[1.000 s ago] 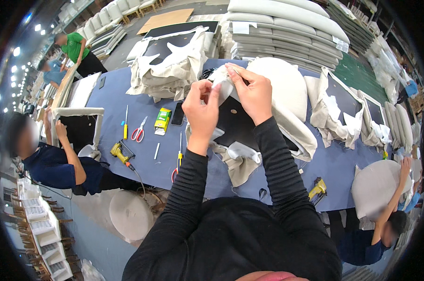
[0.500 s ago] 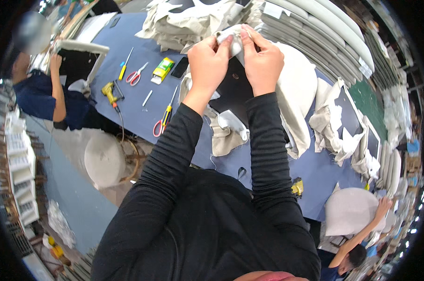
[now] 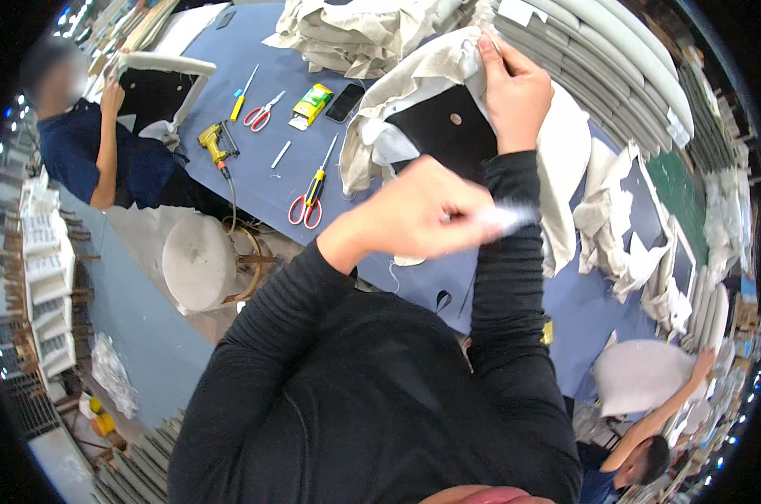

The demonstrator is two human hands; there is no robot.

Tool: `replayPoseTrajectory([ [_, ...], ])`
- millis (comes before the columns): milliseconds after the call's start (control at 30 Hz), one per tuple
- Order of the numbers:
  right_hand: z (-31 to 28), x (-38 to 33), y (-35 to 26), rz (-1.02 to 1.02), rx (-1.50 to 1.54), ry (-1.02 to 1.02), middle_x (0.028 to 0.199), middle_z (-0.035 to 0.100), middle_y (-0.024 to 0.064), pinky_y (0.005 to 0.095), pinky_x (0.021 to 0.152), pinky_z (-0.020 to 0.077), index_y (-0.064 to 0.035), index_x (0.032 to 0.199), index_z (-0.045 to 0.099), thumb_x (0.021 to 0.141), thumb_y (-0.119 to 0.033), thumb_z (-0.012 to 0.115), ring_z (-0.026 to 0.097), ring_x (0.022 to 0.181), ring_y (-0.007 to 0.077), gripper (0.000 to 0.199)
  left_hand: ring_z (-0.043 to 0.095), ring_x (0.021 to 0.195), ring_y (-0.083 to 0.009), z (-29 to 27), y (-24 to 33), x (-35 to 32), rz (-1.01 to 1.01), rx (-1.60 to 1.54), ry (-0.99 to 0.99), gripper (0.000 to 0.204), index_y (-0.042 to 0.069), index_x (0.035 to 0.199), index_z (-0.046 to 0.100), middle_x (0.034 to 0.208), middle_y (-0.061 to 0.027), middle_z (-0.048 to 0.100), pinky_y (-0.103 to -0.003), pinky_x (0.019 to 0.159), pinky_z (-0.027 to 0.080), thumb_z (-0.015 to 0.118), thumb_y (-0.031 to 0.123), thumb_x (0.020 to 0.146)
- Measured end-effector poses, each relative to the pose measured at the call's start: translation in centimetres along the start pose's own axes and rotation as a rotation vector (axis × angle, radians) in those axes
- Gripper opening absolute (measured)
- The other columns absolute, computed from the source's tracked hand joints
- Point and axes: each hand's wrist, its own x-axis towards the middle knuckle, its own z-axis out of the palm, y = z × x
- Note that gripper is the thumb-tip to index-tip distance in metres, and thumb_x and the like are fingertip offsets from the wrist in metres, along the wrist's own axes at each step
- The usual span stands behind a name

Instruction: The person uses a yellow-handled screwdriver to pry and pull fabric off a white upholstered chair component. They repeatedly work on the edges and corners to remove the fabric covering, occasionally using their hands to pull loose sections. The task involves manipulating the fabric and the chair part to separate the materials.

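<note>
A chair seat panel with a black underside (image 3: 442,126) lies on the blue table, with loose beige cover fabric (image 3: 410,76) and white lining round its edge. My right hand (image 3: 515,97) is closed on the fabric at the panel's far edge, thumb and fingers pinching it. Nearer to me, my left hand (image 3: 418,210) is closed, held over the near part of the panel and in front of my right forearm. From its fingertips sticks a white scrap (image 3: 512,218), smeared by motion, so its material is unclear.
Screwdrivers, red-handled scissors (image 3: 265,111), a yellow-green box (image 3: 312,107), a phone (image 3: 345,102) and a staple gun (image 3: 216,143) lie left on the table (image 3: 263,181). Fabric heaps and stacked padded panels (image 3: 595,59) stand behind. Co-workers handle pieces at far left and lower right.
My left hand has come away from the far edge, down and toward me, with the white scrap. My right hand has shifted slightly right, still on the fabric, and the panel lies more exposed.
</note>
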Motion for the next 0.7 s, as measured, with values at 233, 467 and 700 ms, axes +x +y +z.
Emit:
replayPoseTrajectory([
  [233, -1.3, -2.6, -1.8, 0.033, 0.247, -0.106, 0.11, 0.083, 0.0132, 0.0317, 0.093, 0.0569, -0.003, 0.117, 0.082, 0.097, -0.029, 0.081, 0.077, 0.102, 0.018, 0.033, 0.069, 0.067, -0.0136, -3.3, -1.5, 3.7, -0.064, 0.23, 0.621, 0.017, 0.005, 0.112, 0.069, 0.08, -0.0077, 0.073, -0.031, 0.061, 0.054, 0.068, 0.007, 0.095],
  [467, -3.4, -5.9, -1.5, -0.205, 0.422, -0.203, 0.117, 0.081, 0.0158, 0.0413, 0.111, 0.0513, 0.0011, 0.111, 0.081, 0.1, -0.01, 0.072, 0.071, 0.125, 0.0267, 0.018, 0.075, 0.089, -0.0338, -3.7, -2.5, 4.7, 0.351, 0.46, 0.393, 0.034, 0.006, 0.117, 0.071, 0.097, -0.0146, 0.076, -0.041, 0.079, 0.058, 0.078, 0.007, 0.083],
  [700, -10.4, -10.3, -2.0, -0.076, 0.423, -0.029, 0.111, 0.081, 0.0121, 0.0364, 0.089, 0.0583, -0.0014, 0.112, 0.08, 0.099, -0.01, 0.072, 0.076, 0.1, 0.0226, 0.017, 0.055, 0.14, -0.0336, -4.0, -5.1, 5.2, 0.354, 0.596, 0.436, 0.104, 0.003, 0.153, 0.052, 0.15, -0.0161, 0.06, -0.046, 0.12, 0.04, 0.1, 0.037, 0.068],
])
